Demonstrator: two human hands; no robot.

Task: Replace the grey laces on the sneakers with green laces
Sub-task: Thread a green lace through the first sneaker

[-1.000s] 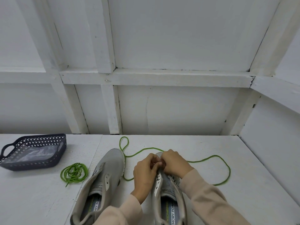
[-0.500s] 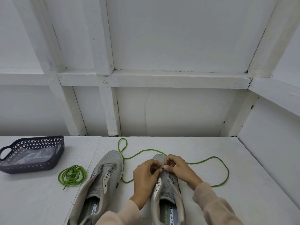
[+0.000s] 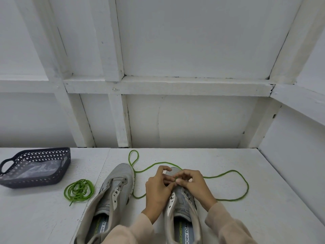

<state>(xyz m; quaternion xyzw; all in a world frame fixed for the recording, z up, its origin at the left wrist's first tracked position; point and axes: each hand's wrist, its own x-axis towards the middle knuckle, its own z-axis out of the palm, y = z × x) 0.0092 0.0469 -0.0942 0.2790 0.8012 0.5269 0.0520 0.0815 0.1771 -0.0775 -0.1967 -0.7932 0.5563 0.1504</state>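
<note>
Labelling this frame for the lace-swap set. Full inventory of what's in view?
table: 1, white, under everything
wall: 1, white, panelled, behind the table
basket: 1, dark, far left on the table
plastic: 1, clear, inside the basket
coiled lace: 1, green, between the basket and the left sneaker
loose lace: 1, green, trailing round the right sneaker's toe
left sneaker: 1, grey, unlaced, centre-left
right sneaker: 1, grey, centre, under the hands
left hand: 1, pinches the loose lace at the right sneaker's toe
right hand: 1, pinches the same lace there
sleeves: 2, beige, bottom edge
</note>
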